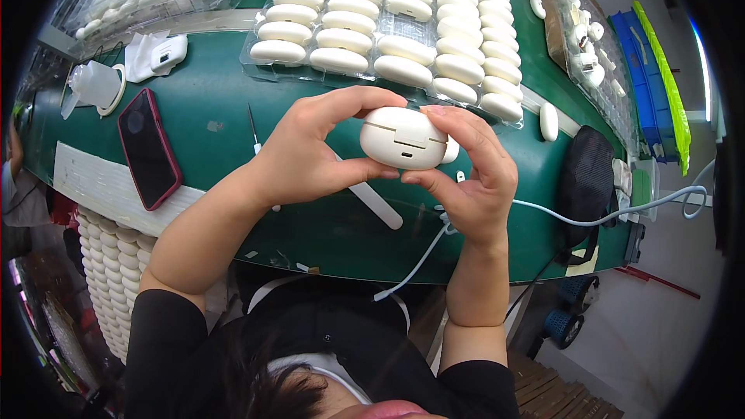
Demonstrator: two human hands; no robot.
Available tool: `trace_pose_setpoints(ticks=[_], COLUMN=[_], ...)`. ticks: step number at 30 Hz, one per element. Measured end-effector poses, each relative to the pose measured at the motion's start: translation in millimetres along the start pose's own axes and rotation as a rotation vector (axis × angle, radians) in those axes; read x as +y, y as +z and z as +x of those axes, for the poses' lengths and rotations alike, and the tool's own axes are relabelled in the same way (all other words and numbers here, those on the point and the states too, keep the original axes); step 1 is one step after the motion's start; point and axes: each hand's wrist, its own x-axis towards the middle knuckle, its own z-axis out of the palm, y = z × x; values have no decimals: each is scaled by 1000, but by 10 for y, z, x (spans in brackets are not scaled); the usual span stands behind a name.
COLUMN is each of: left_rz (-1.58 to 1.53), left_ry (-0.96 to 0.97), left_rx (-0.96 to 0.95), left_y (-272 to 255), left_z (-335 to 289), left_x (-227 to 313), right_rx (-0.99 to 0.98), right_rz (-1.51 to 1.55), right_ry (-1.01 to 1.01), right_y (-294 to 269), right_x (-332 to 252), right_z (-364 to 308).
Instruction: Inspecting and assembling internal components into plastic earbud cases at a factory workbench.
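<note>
My left hand [299, 147] and my right hand [483, 178] pinch a cream earbud charging case [403, 140] between thumbs and fingers. Its lid is closed, and the hinge and small charging port face me. A rounded white piece [451, 150] shows at its right edge, partly hidden by my right fingers; I cannot tell what it is. Below the hands a flat white stick [376, 206] lies on the green table [209, 140]. A thin screwdriver [254, 128] lies beyond my left wrist. Near my right thumb is a white cable plug [461, 176].
Clear trays of cream cases [341, 39] fill the far side. A red-cased phone [149, 149] and an opened white case [168, 54] lie left. To the right are a loose case [549, 122], a black pouch [586, 178], a white cable [597, 222] and a blue bin [644, 85].
</note>
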Motion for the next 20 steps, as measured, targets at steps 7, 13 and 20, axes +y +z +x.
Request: trace_pose_setpoints(ticks=[7,13,20], left_rz=[64,131,93], left_ry=[65,57,-24], left_rx=[-40,-58,-48], left_y=[2,135,252], left_z=[-27,-79,-205], left_x=[-41,0,75], right_rx=[16,60,27], right_rz=[13,-267,-255], right_ry=[-7,-177,-15], right_y=[46,369,446], right_x=[-18,-104,-110], right_z=[36,-9,-88])
